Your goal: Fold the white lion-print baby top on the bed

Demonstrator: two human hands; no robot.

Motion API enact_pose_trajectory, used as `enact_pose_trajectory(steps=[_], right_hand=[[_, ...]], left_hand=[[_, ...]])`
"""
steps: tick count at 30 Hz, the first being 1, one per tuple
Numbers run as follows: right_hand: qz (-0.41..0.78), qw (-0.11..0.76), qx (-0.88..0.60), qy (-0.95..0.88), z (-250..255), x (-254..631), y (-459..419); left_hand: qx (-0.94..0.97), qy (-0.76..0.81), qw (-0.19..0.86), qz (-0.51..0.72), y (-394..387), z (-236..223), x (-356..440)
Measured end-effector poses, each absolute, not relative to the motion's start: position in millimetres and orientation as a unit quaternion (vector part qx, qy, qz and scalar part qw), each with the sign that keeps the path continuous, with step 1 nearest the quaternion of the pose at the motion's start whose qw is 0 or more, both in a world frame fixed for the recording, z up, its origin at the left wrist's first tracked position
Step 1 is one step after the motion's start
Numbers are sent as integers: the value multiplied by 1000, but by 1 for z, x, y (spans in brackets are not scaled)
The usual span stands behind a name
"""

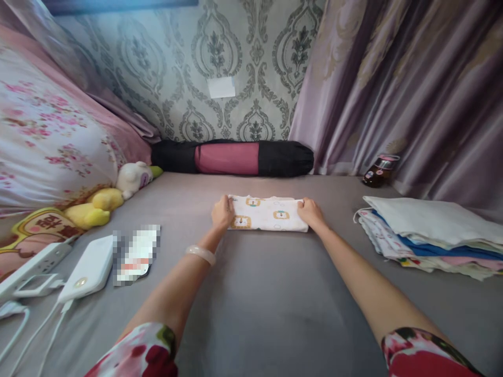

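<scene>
A white cloth (267,214) printed with yellow lion faces lies folded into a long flat rectangle in the middle of the grey sheet (283,298). My left hand (223,212) is closed on its left end, with a pale bangle (200,254) round that wrist. At the right end, my right hand (311,213) grips the upper corner. Both arms reach straight forward, and the cloth is stretched between the hands, on or just above the sheet. The fingertips are partly hidden behind the fabric.
To the right sits a stack of folded cloths (440,225), with a dark bottle (380,170) behind it. A black and maroon roll (228,157) lies along the wall. On the left are a phone (138,254), a white power bank (88,269), a power strip (39,264), cables and plush toys (92,209).
</scene>
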State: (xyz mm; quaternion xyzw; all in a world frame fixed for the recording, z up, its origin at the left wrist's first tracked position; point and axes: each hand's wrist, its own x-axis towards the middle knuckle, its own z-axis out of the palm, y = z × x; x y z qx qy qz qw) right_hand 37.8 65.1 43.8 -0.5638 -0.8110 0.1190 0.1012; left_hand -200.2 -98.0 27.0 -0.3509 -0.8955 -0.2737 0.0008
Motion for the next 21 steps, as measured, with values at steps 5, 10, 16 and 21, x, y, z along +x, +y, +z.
enact_pose_trajectory(steps=[5,10,16,21], right_hand=[[103,107,-567,-810,41,30,66],[86,99,-556,-821,36,27,68],[75,92,-551,-826,29,26,71],[69,90,-566,-817,26,26,72]], left_hand=[[-351,-899,13,-262,-85,23,-207],[-352,-905,7,-240,-77,19,-212],[-359,-907,11,-222,-73,15,-217],[-360,-910,18,-204,-72,11,-218]])
